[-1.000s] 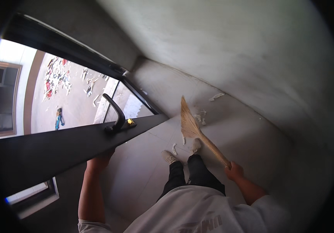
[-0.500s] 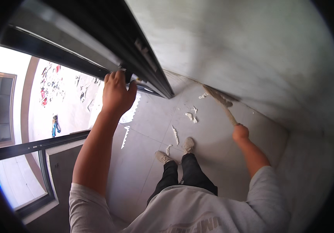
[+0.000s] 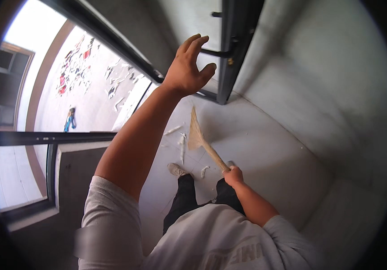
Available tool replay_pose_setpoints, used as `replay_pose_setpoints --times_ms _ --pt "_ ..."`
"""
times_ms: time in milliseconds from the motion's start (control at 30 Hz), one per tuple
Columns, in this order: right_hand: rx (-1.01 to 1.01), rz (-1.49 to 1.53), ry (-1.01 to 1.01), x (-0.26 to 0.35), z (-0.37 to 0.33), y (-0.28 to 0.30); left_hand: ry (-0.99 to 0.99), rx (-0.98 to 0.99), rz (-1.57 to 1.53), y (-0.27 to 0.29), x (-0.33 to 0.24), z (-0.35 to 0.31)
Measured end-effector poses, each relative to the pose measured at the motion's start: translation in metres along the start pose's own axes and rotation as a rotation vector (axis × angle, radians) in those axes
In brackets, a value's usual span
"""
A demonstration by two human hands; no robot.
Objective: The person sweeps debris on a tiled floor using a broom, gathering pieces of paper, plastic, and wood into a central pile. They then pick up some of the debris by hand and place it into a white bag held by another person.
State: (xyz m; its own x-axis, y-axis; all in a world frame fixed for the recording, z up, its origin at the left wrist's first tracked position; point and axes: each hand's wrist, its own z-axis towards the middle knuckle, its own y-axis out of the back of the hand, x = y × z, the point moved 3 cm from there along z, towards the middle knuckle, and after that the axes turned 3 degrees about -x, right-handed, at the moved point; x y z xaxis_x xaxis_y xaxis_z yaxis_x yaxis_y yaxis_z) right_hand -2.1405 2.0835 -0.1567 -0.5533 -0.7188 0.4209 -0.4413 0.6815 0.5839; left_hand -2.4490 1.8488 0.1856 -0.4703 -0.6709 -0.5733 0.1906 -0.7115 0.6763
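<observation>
Near door edge (image 3: 243,27), left hand (image 3: 186,73), fingers (image 3: 198,43) spread; right hand (image 3: 234,176), fingers around broom (image 3: 202,141); floor (image 3: 274,166) stretches right to wall (image 3: 324,90).

A straw-coloured broom (image 3: 196,135) with a flat, fan-shaped head slants over the pale grey tiled floor (image 3: 270,144), its slim stick running toward the lower right. The dark-framed door (image 3: 226,85) stands open, its curved black lever handle (image 3: 220,53) above a small gold-coloured lock (image 3: 231,61).
</observation>
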Motion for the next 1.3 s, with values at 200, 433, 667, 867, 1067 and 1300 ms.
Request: replay_pose_setpoints --times_ms 200,433,667,867,1067,1300 --pt "-0.046 -0.318 -0.093 0.001 -0.082 -0.027 0.309 0.092 -0.054 0.135 0.124 -0.178" --pt "0.22 -0.026 -0.737 -0.023 -0.148 -0.115 0.992 0.414 0.108 0.288 0.253 -0.584" --pt "0.233 0.678 -0.897 0.148 -0.106 -0.31 1.588 0.411 0.153 0.385 0.208 -0.774" --pt "0.454 0.426 -0.533 0.322 -0.088 -0.351 1.666 0.149 -0.051 0.378 0.205 -0.785" --pt "0.489 0.287 -0.242 0.392 -0.076 -0.302 1.637 -0.005 -0.124 0.384 0.241 -0.762" --pt "0.711 -0.485 -0.009 0.424 -0.063 -0.3 0.996 -0.468 0.545 0.497 0.264 -0.66"
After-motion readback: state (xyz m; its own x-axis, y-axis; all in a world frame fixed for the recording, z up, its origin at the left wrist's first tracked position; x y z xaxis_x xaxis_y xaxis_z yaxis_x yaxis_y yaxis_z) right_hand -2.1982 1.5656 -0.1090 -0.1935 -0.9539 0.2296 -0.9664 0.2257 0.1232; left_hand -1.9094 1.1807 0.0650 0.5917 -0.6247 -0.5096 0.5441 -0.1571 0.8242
